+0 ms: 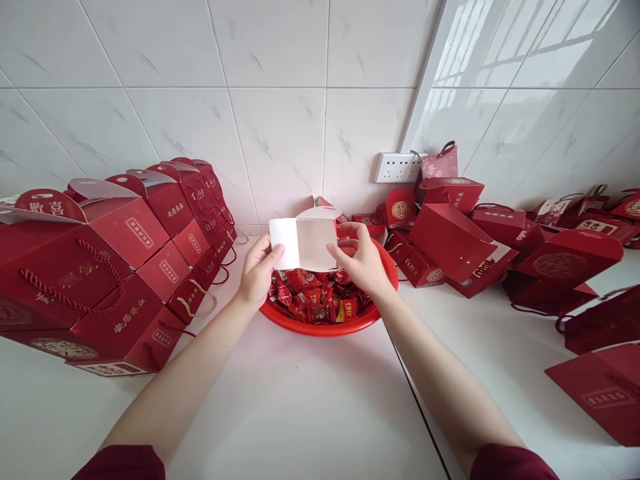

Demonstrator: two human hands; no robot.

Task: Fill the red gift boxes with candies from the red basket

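Note:
Both my hands hold a small gift box with its white inside facing me and its flaps spread. On the left, my left hand pinches a white flap between thumb and fingers. My right hand grips the box's right side, thumb on the near edge and fingers behind. Directly beneath the box, a round red basin holds many red-wrapped candies, with one yellow wrapper among them. The box covers the basin's far part.
Stacked red gift boxes with rope handles stand at the left. More red boxes lie loosely across the right side. A power socket is on the tiled wall behind. A dark seam crosses the white tabletop.

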